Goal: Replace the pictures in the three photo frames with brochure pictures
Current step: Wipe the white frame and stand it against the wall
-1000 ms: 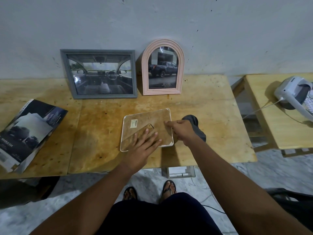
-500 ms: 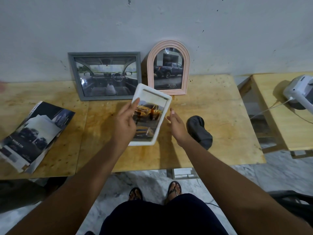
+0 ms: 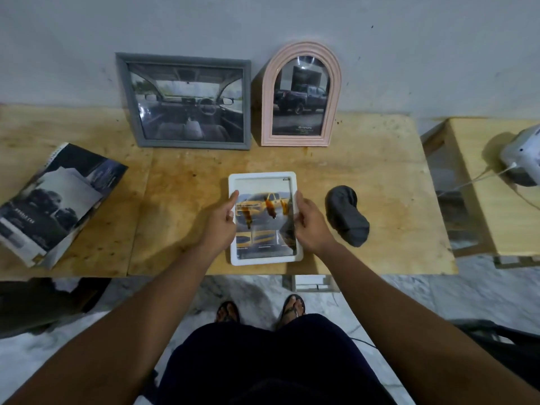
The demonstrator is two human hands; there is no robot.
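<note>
A small white photo frame (image 3: 264, 258) with a yellow-car picture faces up over the wooden table (image 3: 181, 206), near its front edge. My left hand (image 3: 222, 222) grips its left side with the thumb on the rim. My right hand (image 3: 309, 223) grips its right side. A grey rectangular frame (image 3: 187, 100) with a car-interior picture leans on the wall at the back. Next to it on the right stands a pink arched frame (image 3: 302, 93) with a dark pickup picture. A folded brochure (image 3: 55, 203) lies at the left of the table.
A dark grey cloth bundle (image 3: 347, 219) lies just right of my right hand. A second wooden table (image 3: 493, 182) at the right carries a white device (image 3: 523, 154) with a cable. My sandalled feet and a marble floor show below the table edge.
The white frame lay face-down a second ago; it has been turned over picture-up, and both hands now hold it by the sides, upright toward me, closer to the front edge.
</note>
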